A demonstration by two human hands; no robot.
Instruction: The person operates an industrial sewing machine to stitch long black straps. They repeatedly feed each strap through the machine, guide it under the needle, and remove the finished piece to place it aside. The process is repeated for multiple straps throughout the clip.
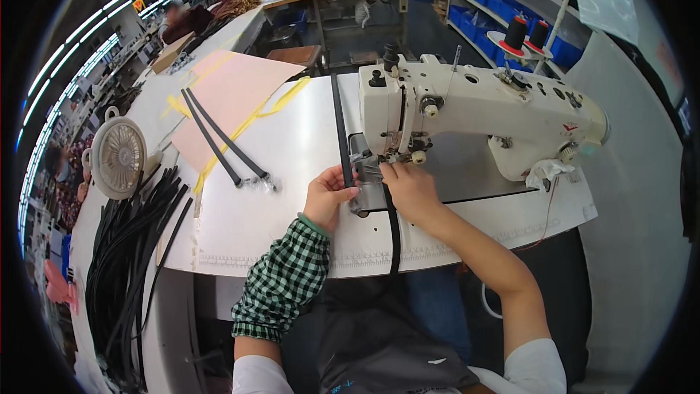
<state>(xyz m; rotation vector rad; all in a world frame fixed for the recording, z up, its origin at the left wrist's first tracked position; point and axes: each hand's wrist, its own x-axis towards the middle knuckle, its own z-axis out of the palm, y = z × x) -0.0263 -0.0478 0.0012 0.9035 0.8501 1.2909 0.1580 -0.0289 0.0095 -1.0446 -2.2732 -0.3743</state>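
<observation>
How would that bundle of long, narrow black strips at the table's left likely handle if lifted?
The bundle would probably bend and sag, since its strips already curve. Each looks light, being so narrow. Lifted together, they may splay apart: the upper ends fan out and no tie shows.

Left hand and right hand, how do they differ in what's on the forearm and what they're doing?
The left hand has a checked sleeve cover behind its wrist; the right hand has a bare forearm.
The left hand pinches a black strap between thumb and fingers; the right hand's fingertips are near the head of the sewing machine, their grip unclear.
Both are over the white table.
</observation>
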